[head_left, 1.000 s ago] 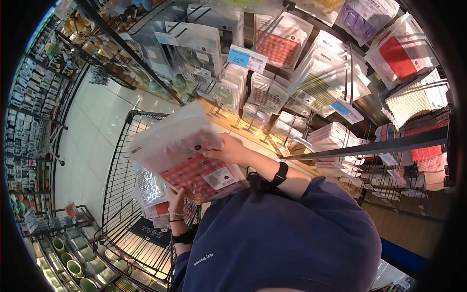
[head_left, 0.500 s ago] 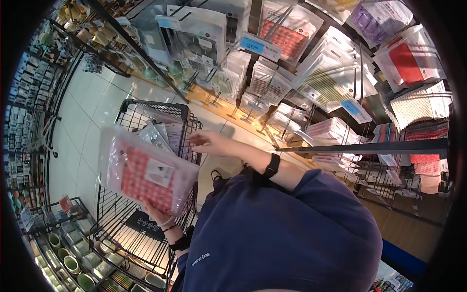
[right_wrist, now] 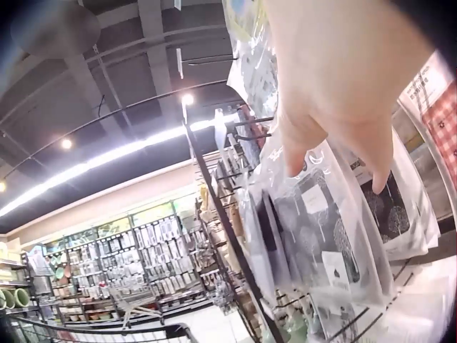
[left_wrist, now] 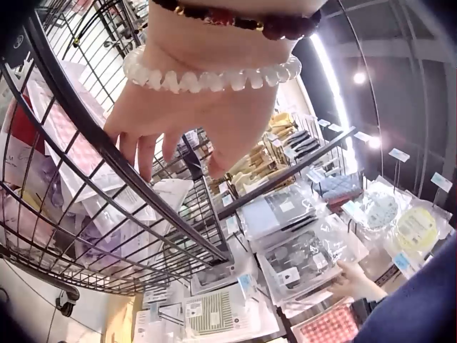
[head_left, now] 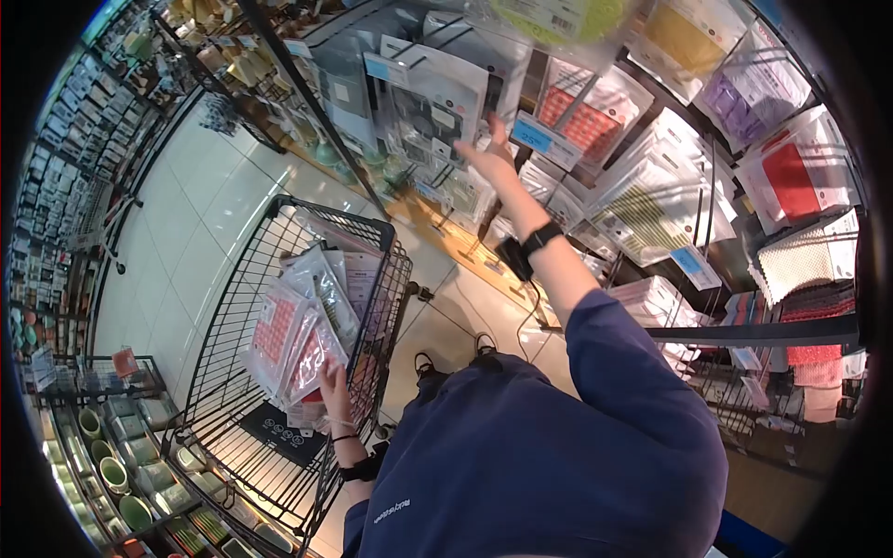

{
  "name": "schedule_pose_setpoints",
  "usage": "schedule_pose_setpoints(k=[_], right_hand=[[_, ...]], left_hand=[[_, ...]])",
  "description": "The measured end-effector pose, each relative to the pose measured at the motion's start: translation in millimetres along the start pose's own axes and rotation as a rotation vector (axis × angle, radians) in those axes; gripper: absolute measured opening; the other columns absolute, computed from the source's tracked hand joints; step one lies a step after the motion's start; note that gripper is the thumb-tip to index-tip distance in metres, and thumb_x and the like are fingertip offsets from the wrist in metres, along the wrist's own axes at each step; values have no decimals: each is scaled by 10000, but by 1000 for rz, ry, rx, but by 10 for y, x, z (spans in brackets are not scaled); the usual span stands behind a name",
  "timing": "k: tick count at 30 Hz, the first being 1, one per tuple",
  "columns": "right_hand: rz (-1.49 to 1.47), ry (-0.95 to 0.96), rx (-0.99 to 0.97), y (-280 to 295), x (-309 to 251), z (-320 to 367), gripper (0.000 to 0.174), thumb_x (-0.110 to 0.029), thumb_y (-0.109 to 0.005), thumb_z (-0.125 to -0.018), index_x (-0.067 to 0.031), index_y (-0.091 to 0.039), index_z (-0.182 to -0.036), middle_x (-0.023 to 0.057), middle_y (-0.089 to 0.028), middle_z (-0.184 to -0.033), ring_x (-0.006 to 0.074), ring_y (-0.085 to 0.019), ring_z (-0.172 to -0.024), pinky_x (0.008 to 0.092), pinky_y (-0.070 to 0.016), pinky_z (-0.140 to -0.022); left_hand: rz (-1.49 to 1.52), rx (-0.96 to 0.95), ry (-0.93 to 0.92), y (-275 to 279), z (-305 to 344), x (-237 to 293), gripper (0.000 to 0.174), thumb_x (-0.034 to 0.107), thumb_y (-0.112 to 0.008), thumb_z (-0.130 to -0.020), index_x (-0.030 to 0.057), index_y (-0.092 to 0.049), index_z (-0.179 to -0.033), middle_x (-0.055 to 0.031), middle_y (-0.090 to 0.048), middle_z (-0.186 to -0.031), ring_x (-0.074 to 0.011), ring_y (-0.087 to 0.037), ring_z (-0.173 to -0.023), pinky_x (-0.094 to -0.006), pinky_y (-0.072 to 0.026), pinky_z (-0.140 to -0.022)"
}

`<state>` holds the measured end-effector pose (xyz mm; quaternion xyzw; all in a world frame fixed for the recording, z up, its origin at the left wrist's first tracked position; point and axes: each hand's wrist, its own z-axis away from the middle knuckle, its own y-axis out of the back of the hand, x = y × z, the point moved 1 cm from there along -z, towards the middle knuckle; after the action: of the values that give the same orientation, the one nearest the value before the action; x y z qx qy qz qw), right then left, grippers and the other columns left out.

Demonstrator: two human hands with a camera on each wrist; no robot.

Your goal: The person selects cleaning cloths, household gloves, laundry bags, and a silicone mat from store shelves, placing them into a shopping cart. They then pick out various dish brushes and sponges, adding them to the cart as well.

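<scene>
In the head view, a flat clear pack with red gingham fabric (head_left: 273, 325) lies on other packs in the black wire cart (head_left: 216, 325). My left hand (head_left: 335, 391) is at the near edge of these packs. The left wrist view shows that hand from behind, its fingers (left_wrist: 146, 153) hanging loosely by the cart's rim. My right hand (head_left: 490, 158) reaches up to the rack, thumb and fingers spread. Right in front of it hangs a clear pack with dark grey tree-patterned fabric (head_left: 423, 116); in the right wrist view the fingertips overlap similar packs.
A red gingham pack (head_left: 581, 116), a green-striped pack (head_left: 642, 214) and a purple pack (head_left: 753, 93) hang on the rack. A blue price tag (head_left: 535, 138) juts out by the right forearm. Green cups (head_left: 113, 474) stand on shelves at lower left.
The red gingham pack, held by both hands and then by the left alone, now lies in the cart. My right hand has moved up and away to the rack.
</scene>
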<state>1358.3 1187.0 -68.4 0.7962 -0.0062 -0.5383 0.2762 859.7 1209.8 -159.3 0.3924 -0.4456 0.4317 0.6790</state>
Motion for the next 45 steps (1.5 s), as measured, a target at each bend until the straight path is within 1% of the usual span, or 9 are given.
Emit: schedule_pose_setpoints(k=[2,7,16,21,24,29,34,40,45], right_hand=[[-131,51,-8,-94,-111,-261,730,-300,-694,-665,-2,-332,-1224,224,-465,-1158,315,-461,-1085,341,-377,-896],[-116,126,0,-281,-192,-265,371,-200,-583,-768,-20,-480,-1075,207,-598,-887,366,-563,-882,390,-436,-756],[-322,263,-79,-93,-971,594,294,-190,-517,-826,-17,-499,-1063,206,-586,-931,353,-559,-891,368,-429,-753],[-415,343,-354,-85,-1393,1214,338,-197,-521,-832,-34,-474,-1124,167,-573,-1029,266,-552,-957,348,-412,-814],[-455,179,-617,-110,-1700,1605,353,-223,-534,-834,-26,-476,-1120,149,-569,-1003,195,-531,-954,321,-396,-826],[-733,154,-594,-453,-1810,1951,369,-276,-524,-846,-25,-484,-1113,148,-566,-952,153,-526,-909,299,-401,-805],[-259,318,-801,-117,-2139,1734,288,-229,-538,-822,-54,-539,-1050,124,-600,-912,192,-558,-867,303,-426,-782],[-160,502,225,1134,-2047,633,327,-184,-627,-736,-56,-536,-1022,78,-569,-973,176,-562,-872,305,-453,-749],[-195,469,623,1773,-1797,-194,677,-180,-712,-673,15,-329,-1196,163,-415,-1152,255,-465,-1027,320,-420,-822]], left_hand=[[-165,-57,-181,-18,-19,-136,418,123,-546,-831,12,-392,-1202,-145,-501,-1097,-205,-479,-1023,-299,-375,-877],[-212,-89,-92,-82,90,14,391,94,-550,-818,14,-417,-1177,-100,-463,-1156,-196,-472,-1046,-295,-383,-876],[-155,-153,5,-73,79,151,450,175,-586,-804,44,-398,-1192,-125,-464,-1104,-213,-466,-991,-312,-389,-835],[366,-132,131,63,-165,205,528,452,-367,-879,207,-250,-1331,-91,-435,-1198,-233,-436,-1081,-402,-334,-905],[943,-465,2,156,-124,564,587,496,-386,-853,157,-278,-1320,-95,-380,-1288,-279,-381,-1162,-447,-328,-927],[818,-208,-113,433,-213,672,544,392,-478,-847,46,-348,-1247,-124,-437,-1224,-268,-469,-1075,-414,-411,-876],[844,0,-93,563,65,1206,532,351,-501,-852,22,-364,-1247,-125,-425,-1234,-263,-457,-1082,-391,-396,-897],[860,118,-146,1195,-264,735,510,342,-478,-865,16,-359,-1238,-143,-462,-1172,-276,-490,-1032,-416,-438,-834],[743,260,40,1533,-609,-36,599,233,-564,-799,57,-254,-1280,-128,-475,-1107,-242,-506,-954,-386,-460,-756]])
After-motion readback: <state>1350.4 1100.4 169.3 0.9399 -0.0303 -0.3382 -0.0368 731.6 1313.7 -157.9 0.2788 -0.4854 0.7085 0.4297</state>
